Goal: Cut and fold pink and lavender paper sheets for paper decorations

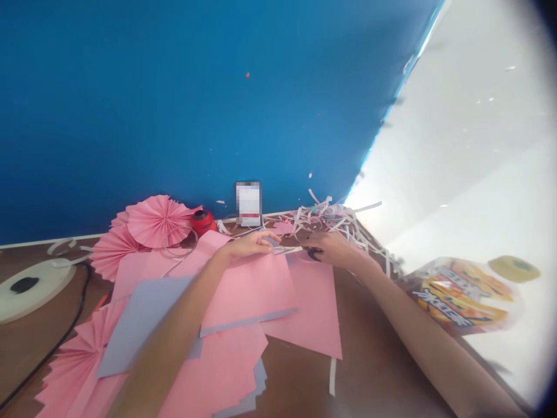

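My left hand point(250, 245) reaches in from the lower left, with its fingertips pinching a thin pale paper strip point(287, 249). My right hand point(333, 249) comes from the lower right and holds a pair of black-handled scissors point(314, 253), their blades mostly hidden by the fingers. The strip runs between both hands. Below them lie overlapping pink paper sheets point(248, 290) and a grey-lilac sheet point(143, 325). Pink pleated paper fans point(159, 220) sit beyond my left hand. A tangled heap of cut paper strips point(324, 217) rises just beyond my right hand.
The brown tabletop point(369, 371) meets a blue wall point(174, 104). A red object point(203, 222) and a blurred card point(248, 203) stand at the back. A white round device point(30, 287) with a black cable point(52, 348) lies left; a printed bag point(461, 296) and yellow-green tape roll point(513, 269) lie right.
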Motion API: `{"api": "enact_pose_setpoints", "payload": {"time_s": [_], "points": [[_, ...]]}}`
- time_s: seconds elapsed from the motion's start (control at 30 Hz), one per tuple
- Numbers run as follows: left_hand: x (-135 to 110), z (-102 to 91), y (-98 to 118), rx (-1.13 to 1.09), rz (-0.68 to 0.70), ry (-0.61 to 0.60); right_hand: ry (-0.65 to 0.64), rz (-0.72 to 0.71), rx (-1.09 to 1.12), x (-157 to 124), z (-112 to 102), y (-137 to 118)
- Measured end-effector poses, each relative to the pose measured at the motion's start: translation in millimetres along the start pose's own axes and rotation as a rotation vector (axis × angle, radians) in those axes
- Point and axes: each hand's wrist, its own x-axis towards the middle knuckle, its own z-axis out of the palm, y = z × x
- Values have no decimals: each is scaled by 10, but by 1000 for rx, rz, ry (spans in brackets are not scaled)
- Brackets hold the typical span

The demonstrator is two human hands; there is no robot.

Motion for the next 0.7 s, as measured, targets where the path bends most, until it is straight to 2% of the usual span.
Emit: {"api": "enact_pose_setpoints", "payload": {"time_s": [0.17,0.3,0.7], "points": [[-14,-21,-35,-14,-79,-18,2,-29,-15,18,9,-83],[-4,-11,-52,-67,-106,-45,9,-40,-6,27,41,-126],[35,-15,-131,-141,-144,-19,6,-77,-37,47,105,-157]]}}
